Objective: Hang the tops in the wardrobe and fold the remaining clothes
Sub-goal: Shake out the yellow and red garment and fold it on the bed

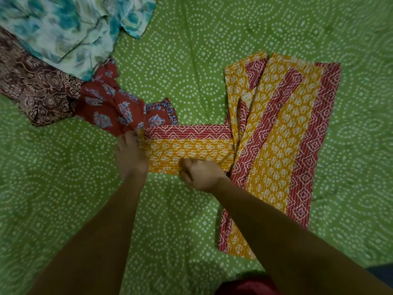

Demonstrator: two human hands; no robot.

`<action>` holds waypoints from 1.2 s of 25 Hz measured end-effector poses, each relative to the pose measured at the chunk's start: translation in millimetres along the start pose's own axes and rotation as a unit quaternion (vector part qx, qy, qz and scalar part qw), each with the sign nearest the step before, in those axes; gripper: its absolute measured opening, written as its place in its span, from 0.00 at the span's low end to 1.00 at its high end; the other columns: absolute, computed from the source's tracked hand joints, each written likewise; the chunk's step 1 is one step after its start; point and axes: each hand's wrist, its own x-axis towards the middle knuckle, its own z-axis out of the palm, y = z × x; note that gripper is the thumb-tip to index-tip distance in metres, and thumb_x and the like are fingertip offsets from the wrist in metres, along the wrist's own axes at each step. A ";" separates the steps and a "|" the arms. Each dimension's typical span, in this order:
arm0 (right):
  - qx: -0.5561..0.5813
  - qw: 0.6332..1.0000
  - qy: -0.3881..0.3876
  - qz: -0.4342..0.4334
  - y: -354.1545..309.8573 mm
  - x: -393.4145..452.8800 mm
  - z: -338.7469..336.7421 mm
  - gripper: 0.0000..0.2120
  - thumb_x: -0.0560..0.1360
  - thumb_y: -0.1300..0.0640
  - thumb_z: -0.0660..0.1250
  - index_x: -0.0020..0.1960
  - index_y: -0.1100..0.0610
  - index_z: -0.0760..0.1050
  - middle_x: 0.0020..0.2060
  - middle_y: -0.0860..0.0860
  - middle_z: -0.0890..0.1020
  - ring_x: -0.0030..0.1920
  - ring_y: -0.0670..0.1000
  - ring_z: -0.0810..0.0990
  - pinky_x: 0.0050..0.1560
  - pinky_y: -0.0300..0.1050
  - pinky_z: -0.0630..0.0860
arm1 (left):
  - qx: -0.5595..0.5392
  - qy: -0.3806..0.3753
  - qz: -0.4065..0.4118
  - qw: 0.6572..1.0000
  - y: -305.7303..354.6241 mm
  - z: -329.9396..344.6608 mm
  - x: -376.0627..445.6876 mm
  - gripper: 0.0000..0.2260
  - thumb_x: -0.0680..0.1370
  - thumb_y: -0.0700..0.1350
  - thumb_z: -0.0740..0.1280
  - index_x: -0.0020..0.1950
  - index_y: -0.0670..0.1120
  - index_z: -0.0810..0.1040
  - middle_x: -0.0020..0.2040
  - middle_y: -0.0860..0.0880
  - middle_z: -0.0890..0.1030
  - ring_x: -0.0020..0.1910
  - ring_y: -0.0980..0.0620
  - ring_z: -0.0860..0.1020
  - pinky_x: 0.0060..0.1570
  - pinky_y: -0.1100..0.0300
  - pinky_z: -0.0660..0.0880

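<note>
Both grips on the yellow-and-red garment, mid-frame on the green bedsheet.
Left hand pinches the sleeve end; right hand curls over its lower edge. Other clothes lie upper left.

text check | I read none: no labels, brands, numbers or signs | only printed patterns on the fabrics

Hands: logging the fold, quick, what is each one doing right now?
Left hand: grips the end of the yellow and red garment's sleeve.
Right hand: grips the sleeve's near edge.
</note>
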 end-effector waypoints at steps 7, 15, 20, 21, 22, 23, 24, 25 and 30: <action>0.164 0.888 0.304 0.303 84.2 2.8 -49.5 0.13 0.83 0.50 0.51 0.58 0.55 0.70 0.45 0.51 0.80 0.41 0.52 0.80 0.38 0.44 0.75 | -0.157 -0.155 0.120 0.968 161.8 18.6 12.8 0.12 0.80 0.49 0.62 0.51 0.43 0.80 0.45 0.47 0.81 0.42 0.49 0.77 0.40 0.61 0.70; 0.115 0.910 0.304 0.256 111.4 -23.7 -45.2 0.12 0.82 0.50 0.54 0.58 0.56 0.69 0.51 0.50 0.77 0.41 0.51 0.79 0.36 0.41 0.67 | -0.344 -0.229 -0.102 0.905 304.7 43.8 76.0 0.25 0.69 0.48 0.76 0.62 0.43 0.74 0.52 0.48 0.80 0.49 0.48 0.79 0.47 0.56 0.77; 0.032 0.923 0.325 0.201 82.8 -17.6 -30.2 0.23 0.78 0.40 0.59 0.60 0.58 0.68 0.49 0.53 0.73 0.38 0.48 0.72 0.29 0.39 0.67 | -0.171 -0.018 0.083 0.982 229.1 12.6 60.8 0.16 0.79 0.45 0.65 0.64 0.41 0.74 0.60 0.43 0.77 0.60 0.46 0.75 0.52 0.63 0.67; 0.008 0.924 0.331 0.190 77.1 -14.8 -27.2 0.23 0.76 0.40 0.61 0.59 0.58 0.68 0.48 0.53 0.72 0.39 0.48 0.72 0.30 0.40 0.67 | -0.185 0.015 0.082 0.979 197.6 5.7 53.8 0.16 0.79 0.45 0.65 0.63 0.39 0.74 0.59 0.41 0.78 0.59 0.45 0.75 0.53 0.62 0.67; -0.009 0.928 0.325 0.181 72.3 -12.3 -23.4 0.22 0.75 0.41 0.63 0.59 0.57 0.66 0.48 0.53 0.71 0.41 0.49 0.72 0.33 0.41 0.70 | -0.200 0.037 0.062 0.977 165.0 -1.1 47.2 0.16 0.78 0.45 0.66 0.62 0.37 0.74 0.57 0.39 0.79 0.56 0.44 0.76 0.52 0.61 0.66; -0.021 0.934 0.312 0.170 68.7 -10.4 -18.7 0.22 0.74 0.43 0.64 0.60 0.56 0.64 0.49 0.53 0.71 0.44 0.50 0.72 0.37 0.43 0.73 | -0.208 0.052 0.029 0.976 133.0 -7.1 40.7 0.16 0.78 0.45 0.67 0.60 0.36 0.74 0.55 0.38 0.79 0.52 0.46 0.76 0.51 0.59 0.66; -0.034 0.941 0.300 0.156 65.3 -9.9 -13.2 0.22 0.73 0.44 0.65 0.60 0.55 0.63 0.50 0.53 0.71 0.46 0.51 0.73 0.42 0.46 0.74 | -0.213 0.055 0.001 0.976 102.4 -11.5 34.2 0.15 0.77 0.45 0.68 0.59 0.37 0.75 0.54 0.39 0.80 0.50 0.48 0.76 0.50 0.59 0.67; -0.051 0.945 0.290 0.140 62.9 -10.2 -7.7 0.23 0.72 0.45 0.66 0.60 0.55 0.62 0.51 0.53 0.71 0.48 0.52 0.73 0.46 0.48 0.74 | -0.226 0.053 -0.004 0.973 75.7 -17.4 26.1 0.13 0.76 0.45 0.69 0.57 0.40 0.75 0.52 0.41 0.80 0.48 0.52 0.75 0.50 0.59 0.67; -0.173 0.961 0.201 0.081 55.3 -8.8 13.2 0.22 0.72 0.52 0.69 0.62 0.55 0.65 0.55 0.54 0.73 0.53 0.55 0.74 0.52 0.51 0.74 | -0.383 -0.106 0.092 0.913 2.8 -21.0 4.5 0.19 0.73 0.30 0.66 0.56 0.51 0.71 0.50 0.48 0.76 0.49 0.58 0.75 0.49 0.62 0.73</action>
